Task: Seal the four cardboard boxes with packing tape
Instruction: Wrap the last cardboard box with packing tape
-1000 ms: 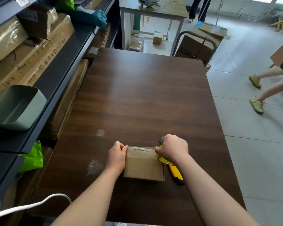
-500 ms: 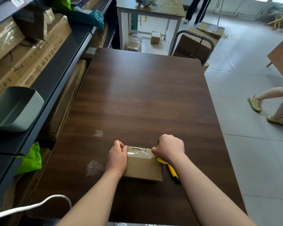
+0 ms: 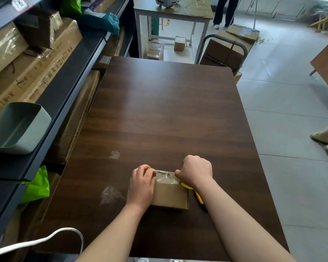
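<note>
Sliding left along the box [image 3: 169, 195], the right hand [image 3: 195, 171] clenches a yellow tool [image 3: 198, 197]; the left hand [image 3: 142, 183] grips the box's side.

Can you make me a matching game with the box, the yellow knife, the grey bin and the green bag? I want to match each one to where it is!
Things:
1. cardboard box
2. yellow knife
3. grey bin
4. green bag

Places:
A. on the shelf left of the table
B. under the right hand, beside the box
C. between both hands on the table
D. hanging below the shelf, by the table's left edge

Pairs: 1-C, 2-B, 3-A, 4-D. The left hand presses the box's left side.
</note>
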`<state>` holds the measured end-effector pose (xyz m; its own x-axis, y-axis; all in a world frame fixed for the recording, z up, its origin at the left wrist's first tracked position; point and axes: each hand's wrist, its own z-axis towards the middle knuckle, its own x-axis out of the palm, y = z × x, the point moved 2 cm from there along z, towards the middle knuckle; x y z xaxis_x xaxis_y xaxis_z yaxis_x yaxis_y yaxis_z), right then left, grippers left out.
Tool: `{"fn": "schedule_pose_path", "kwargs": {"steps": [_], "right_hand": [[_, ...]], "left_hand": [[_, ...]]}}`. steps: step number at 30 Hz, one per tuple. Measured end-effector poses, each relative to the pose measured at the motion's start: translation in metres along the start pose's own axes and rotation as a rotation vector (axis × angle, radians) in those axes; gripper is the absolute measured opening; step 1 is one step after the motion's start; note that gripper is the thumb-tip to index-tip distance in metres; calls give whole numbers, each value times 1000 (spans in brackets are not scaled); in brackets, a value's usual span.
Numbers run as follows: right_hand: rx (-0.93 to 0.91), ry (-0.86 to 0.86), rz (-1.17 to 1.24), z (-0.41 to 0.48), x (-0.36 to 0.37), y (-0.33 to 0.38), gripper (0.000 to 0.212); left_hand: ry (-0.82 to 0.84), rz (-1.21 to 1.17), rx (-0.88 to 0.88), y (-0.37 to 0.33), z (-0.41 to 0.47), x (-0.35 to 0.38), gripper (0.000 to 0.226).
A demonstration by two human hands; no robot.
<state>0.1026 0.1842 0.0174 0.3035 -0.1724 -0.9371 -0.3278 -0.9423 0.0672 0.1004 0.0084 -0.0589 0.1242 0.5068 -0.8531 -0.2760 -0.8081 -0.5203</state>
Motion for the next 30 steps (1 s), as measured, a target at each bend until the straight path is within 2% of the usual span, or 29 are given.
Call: {"fn": "schedule_pose_path", "kwargs": {"steps": [4,9,14,21,30], "right_hand": [[-6,-17,-5,-3,-2,-4,33],[7,-33,44,-6,2,-23,33],[25,-62,92,-12,11,-36,45],[82,-84,140,-20,16,-77,44],[113,-86,90,-19,39,-80,46]], "left_hand": [[111,57,-113,2,-3,9,23],[113,118,-114,2,-5,12,25],[116,133,-120,1,-6,12,24],[149,147,-114,-3,-7,8,25],[164,177,-127,-8,-7,4,28]]}}
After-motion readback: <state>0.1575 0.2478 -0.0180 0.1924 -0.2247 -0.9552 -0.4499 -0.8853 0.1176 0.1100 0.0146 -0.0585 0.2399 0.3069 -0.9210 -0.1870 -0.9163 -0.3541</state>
